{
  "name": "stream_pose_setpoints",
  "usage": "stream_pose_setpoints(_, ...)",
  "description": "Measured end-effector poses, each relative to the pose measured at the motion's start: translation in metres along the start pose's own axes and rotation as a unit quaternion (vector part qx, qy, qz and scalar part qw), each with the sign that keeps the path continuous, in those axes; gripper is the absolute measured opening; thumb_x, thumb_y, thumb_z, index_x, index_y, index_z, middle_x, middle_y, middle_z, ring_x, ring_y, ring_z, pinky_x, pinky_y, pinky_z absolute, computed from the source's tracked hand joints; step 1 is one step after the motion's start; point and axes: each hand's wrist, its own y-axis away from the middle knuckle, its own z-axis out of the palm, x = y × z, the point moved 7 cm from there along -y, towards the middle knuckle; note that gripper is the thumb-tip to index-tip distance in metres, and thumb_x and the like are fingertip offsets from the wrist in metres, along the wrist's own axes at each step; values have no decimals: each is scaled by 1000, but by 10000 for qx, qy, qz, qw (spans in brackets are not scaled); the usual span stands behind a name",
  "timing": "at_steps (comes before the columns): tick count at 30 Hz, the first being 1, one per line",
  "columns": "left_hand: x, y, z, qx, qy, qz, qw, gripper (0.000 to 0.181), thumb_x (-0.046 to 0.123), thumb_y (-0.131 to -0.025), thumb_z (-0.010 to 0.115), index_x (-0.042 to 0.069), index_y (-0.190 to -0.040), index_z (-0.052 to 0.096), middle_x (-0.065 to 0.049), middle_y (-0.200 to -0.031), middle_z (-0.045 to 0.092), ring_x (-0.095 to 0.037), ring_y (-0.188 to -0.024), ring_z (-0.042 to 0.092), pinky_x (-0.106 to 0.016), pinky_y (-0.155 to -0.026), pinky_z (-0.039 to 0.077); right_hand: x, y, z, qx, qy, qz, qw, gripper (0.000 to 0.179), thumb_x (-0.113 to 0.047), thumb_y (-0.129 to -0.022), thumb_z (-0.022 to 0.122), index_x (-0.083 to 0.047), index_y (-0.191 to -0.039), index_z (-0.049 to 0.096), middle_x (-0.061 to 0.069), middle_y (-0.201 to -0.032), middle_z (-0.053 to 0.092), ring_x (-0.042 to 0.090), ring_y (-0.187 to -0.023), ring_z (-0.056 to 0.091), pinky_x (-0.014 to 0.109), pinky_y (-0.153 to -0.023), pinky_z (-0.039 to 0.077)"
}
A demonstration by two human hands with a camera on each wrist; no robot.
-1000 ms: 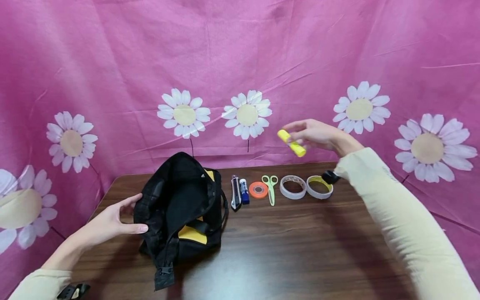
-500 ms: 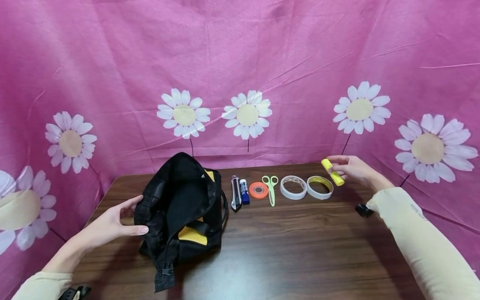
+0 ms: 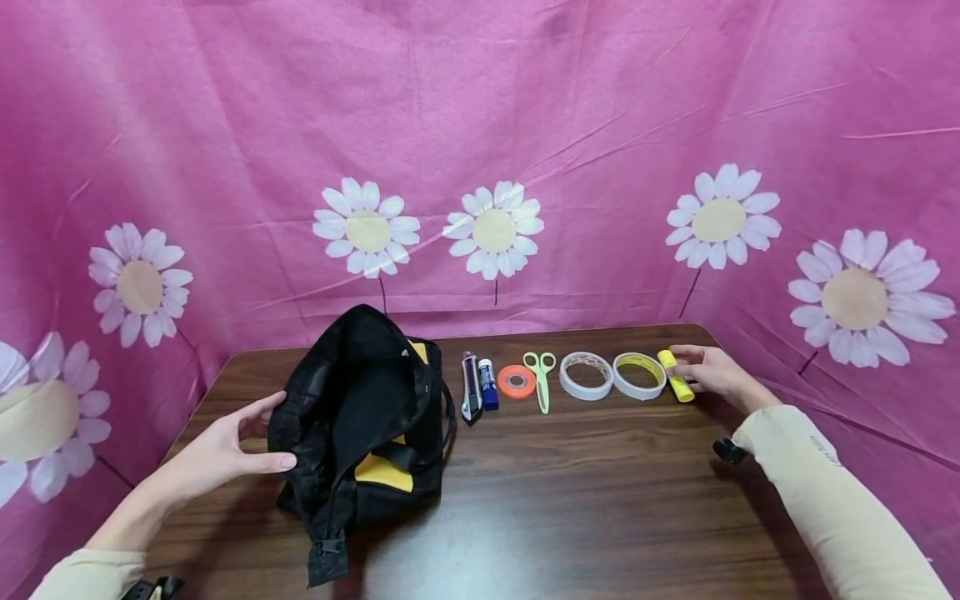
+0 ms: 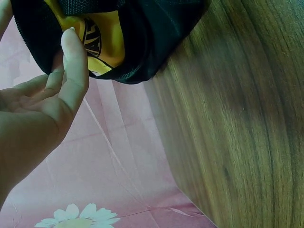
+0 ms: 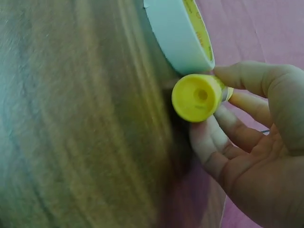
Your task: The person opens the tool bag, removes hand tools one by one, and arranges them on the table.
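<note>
My left hand (image 3: 217, 450) pinches the left rim of a black bag (image 3: 408, 400) with yellow patches, thumb on one side and fingers on the other. The bag's mouth gapes toward me. In the left wrist view, the thumb lies over the bag's edge by a yellow panel (image 4: 111, 38) with dark lettering. At the row's right end, my right hand (image 3: 716, 375) holds a short yellow tube (image 3: 677, 379) between thumb and fingers, down at the tabletop. The tube (image 5: 194, 99) has a round end with a dimple and lies close beside a white tape roll (image 5: 178, 33).
Left to right run a utility knife (image 3: 471, 387), a blue glue stick (image 3: 488, 385), an orange tape roll (image 3: 506, 382), green scissors (image 3: 543, 392), and two white tape rolls (image 3: 585, 393), (image 3: 637, 392). A pink flowered cloth (image 3: 480, 100) hangs behind the wooden table (image 3: 570, 500).
My right hand has carried the yellow tube rightward and down, from above the scissors and tape rolls to the tabletop beside the last roll. My left hand and the bag have stayed nearly still.
</note>
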Motion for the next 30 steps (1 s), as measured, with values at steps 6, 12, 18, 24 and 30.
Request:
stream_pose_setpoints(6,-1,2,4,-7,83,42,10000,87,18,-91,78,-3,-158,26,-25,-140,50,-2,-107,54,-26,-78,53,11,4,-1,113,36,-62,9999,73,-24,-100,68,12,-152,32,34,-137,53,0,-85,61,27,-72,55)
stream_pose_setpoints(12,1,2,5,24,43,96,9999,86,18,-91,78,-2,-158,28,-25,-143,48,-2,-107,54,-26,-78,52,20,11,-6,199,-203,-100,9995,74,-34,-103,62,8,-155,30,19,-146,48,-4,-92,57,24,-76,53)
stream_pose_setpoints(18,1,2,4,14,114,96,9999,85,17,-91,77,-1,-158,27,-26,-144,47,-1,-107,54,-26,-78,52,24,11,-7,189,-698,-207,9972,71,-28,-104,60,11,-154,27,-18,-121,59,-5,-93,58,22,-76,53)
stream_pose_setpoints(24,1,2,1,67,-29,98,9999,86,18,-91,77,0,-158,27,-24,-143,48,0,-107,53,-26,-78,52,23,9,-6,194,-836,-346,9957,67,-22,-104,60,15,-151,30,-22,-113,62,-4,-92,61,23,-76,54)
stream_pose_setpoints(30,4,4,-1,152,158,258,9994,84,15,-96,72,8,-162,21,-17,-130,49,-1,-105,55,-29,-78,55,23,10,-14,297,-986,-369,9940,65,-23,-105,60,15,-149,32,-17,-107,69,4,-90,66,28,-74,58)
